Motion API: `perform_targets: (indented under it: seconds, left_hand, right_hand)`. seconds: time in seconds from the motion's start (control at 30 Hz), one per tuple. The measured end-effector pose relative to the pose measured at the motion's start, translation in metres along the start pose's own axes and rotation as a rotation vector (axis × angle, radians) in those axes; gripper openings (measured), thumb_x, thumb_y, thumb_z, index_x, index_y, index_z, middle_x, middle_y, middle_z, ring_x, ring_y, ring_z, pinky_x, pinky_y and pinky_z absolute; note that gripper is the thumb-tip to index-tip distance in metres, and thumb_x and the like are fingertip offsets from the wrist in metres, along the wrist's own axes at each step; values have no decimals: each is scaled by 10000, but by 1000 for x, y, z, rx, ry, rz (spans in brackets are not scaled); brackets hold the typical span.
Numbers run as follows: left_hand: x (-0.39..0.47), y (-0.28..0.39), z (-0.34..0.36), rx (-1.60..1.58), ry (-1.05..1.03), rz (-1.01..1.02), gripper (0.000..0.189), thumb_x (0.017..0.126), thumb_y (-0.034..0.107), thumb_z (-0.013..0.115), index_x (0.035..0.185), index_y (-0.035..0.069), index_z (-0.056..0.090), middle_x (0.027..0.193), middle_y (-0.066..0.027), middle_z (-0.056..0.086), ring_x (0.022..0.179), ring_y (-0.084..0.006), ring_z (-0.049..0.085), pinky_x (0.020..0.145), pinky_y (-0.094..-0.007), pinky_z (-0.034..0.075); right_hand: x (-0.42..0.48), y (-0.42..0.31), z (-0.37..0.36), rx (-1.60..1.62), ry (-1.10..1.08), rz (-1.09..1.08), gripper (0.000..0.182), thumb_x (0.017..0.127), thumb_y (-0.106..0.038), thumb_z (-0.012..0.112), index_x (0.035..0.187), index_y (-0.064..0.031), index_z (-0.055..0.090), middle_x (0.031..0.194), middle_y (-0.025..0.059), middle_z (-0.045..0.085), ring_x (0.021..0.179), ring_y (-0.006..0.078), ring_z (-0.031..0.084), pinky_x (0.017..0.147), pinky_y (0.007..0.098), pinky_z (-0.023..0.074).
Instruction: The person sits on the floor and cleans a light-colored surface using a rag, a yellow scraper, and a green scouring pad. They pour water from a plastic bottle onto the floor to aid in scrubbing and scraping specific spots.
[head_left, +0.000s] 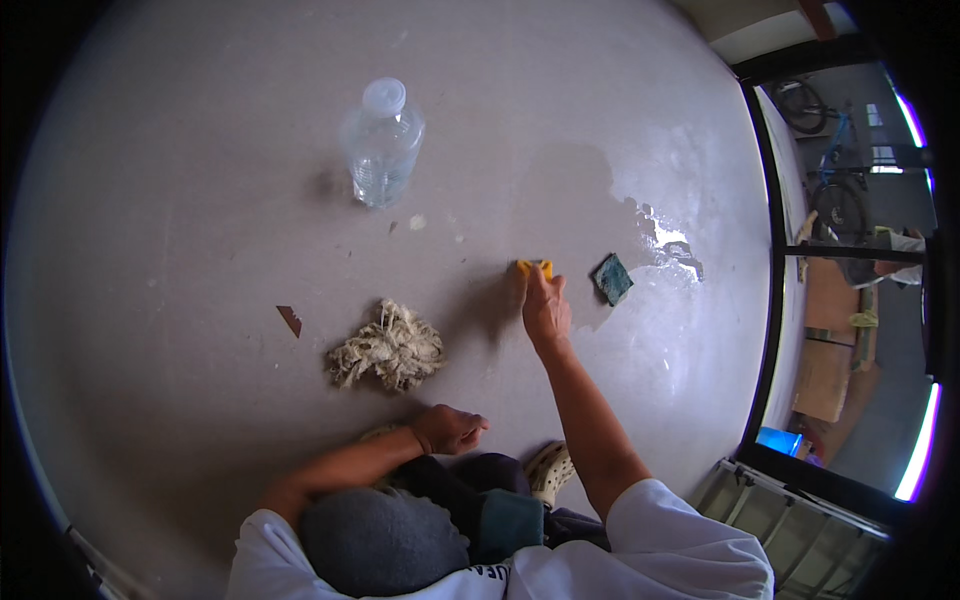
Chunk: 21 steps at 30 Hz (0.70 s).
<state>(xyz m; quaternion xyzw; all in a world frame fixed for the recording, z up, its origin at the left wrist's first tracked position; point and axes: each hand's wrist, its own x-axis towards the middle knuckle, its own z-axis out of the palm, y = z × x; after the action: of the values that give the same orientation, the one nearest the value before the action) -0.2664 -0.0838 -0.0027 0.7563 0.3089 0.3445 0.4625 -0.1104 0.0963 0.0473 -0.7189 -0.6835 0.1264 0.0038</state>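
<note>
My right hand grips a small yellow scraper-like tool against the grey floor. Its lower part is hidden behind my fingers. Just to the right lies a worn dark green scouring pad. Around and beyond the tool, a wet patch darkens the floor, with shiny puddled water at its right side. My left hand is curled into a loose fist near my knee, with nothing visible in it. Ahead of it sits a bundle of off-white cotton yarn.
A clear plastic bottle holding clear liquid stands upright at the back. A brown triangular fragment lies left of the yarn. On the right are a black-framed glass door and a metal ladder. Beyond the glass are a bicycle and cardboard.
</note>
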Motion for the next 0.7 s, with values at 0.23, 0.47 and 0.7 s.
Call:
perform_targets:
  seconds: [0.23, 0.47, 0.7]
  left_hand:
    - [-1, -2, 2, -57, -29, -55, 175, 742, 162, 567, 911, 142, 527, 616, -39, 580, 538, -225, 586, 472, -342, 464]
    - [2, -6, 8, -96, 1, -60, 206, 746, 169, 564, 946, 139, 525, 626, -38, 591, 540, -229, 589, 473, -339, 465]
    - [-4, -8, 7, -11, 15, -81, 180, 750, 170, 554, 926, 143, 526, 609, -33, 583, 514, -234, 578, 457, -348, 461]
  right_hand:
    - [-10, -13, -4, -55, -111, 36, 216, 865, -184, 394, 1076, -146, 420, 947, 211, 442, 731, 395, 569, 612, 475, 474]
    - [39, 11, 12, 171, 210, -47, 240, 842, -151, 453, 1070, -88, 413, 917, 226, 500, 753, 390, 565, 632, 462, 460]
    - [-26, 17, 12, 181, 85, -38, 357, 840, -99, 458, 1188, -136, 388, 890, 221, 520, 773, 395, 559, 630, 470, 457]
